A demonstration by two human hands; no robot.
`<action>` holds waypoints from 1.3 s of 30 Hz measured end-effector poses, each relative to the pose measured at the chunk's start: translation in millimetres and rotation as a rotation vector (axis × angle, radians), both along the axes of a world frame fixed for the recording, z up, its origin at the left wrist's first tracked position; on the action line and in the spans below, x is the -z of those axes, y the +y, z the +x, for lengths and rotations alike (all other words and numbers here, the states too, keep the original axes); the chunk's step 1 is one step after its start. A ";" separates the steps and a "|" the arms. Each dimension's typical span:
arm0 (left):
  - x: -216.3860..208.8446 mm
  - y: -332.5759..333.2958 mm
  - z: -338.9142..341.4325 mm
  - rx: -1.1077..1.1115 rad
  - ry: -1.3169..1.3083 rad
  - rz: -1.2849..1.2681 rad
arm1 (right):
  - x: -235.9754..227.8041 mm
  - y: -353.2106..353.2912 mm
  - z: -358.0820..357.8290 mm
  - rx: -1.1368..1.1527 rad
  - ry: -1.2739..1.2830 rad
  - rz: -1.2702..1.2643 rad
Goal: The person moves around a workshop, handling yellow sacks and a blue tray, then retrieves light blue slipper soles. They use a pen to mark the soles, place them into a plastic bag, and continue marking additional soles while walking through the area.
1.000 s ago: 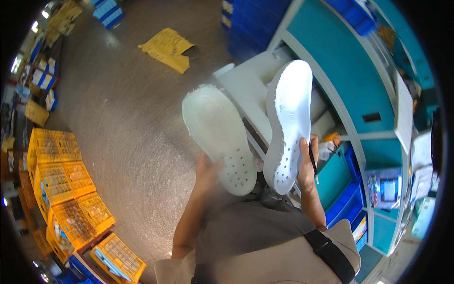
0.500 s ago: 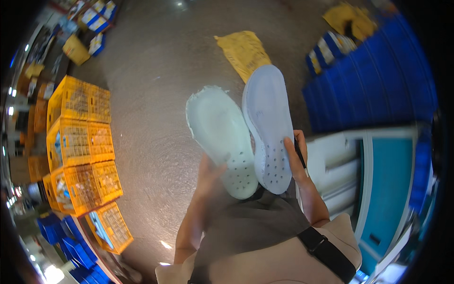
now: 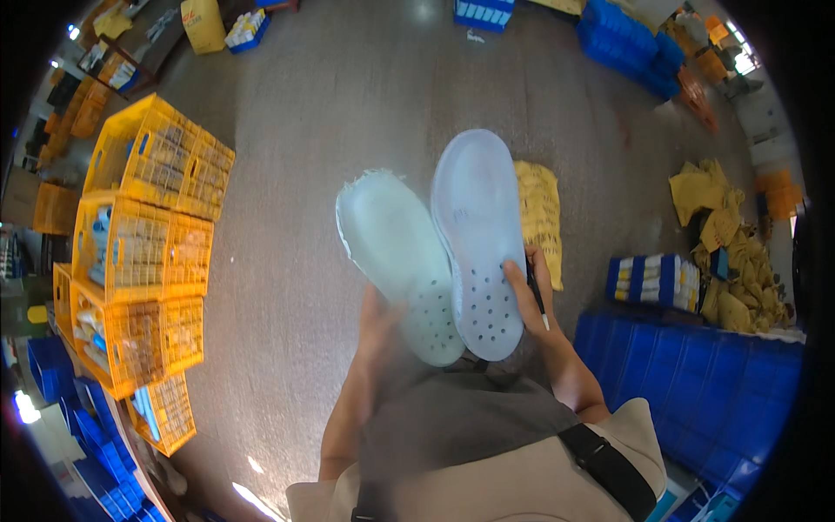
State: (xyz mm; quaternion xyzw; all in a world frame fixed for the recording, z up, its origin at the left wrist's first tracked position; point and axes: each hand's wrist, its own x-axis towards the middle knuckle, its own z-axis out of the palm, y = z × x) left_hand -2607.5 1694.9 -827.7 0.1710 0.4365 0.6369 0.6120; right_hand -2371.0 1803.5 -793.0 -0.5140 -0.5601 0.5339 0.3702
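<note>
Because the right hand (image 3: 526, 300) grips a white sole (image 3: 477, 209) plus a dark tool (image 3: 537, 300), either could slip; the left hand (image 3: 376, 329) clasps a greenish sole (image 3: 391, 230).

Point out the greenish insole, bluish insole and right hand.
Greenish insole (image 3: 402, 259): head view, middle of its face.
Bluish insole (image 3: 480, 246): head view, middle of its face.
Right hand (image 3: 528, 304): head view, thumb base.

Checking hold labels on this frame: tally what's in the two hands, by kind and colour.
Pale green perforated sole, in the left hand: 1
Pale bluish-white perforated sole, in the right hand: 1
Slim black pen-like tool, also in the right hand: 1
Total: 3
</note>
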 end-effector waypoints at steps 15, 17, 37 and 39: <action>-50.5 692.2 -188.6 0.188 0.021 -0.133 | 4.9 648.5 -216.8 -0.008 0.377 -0.169; -67.8 777.4 -218.7 0.164 -0.025 -0.140 | -10.4 742.9 -254.7 -0.081 0.398 -0.216; -80.9 1704.0 -580.7 0.394 0.270 0.011 | -35.0 1651.2 -605.0 -0.058 0.130 0.185; -64.9 1784.9 -602.3 0.360 0.216 -0.033 | -27.5 1736.7 -631.5 -0.048 0.077 0.285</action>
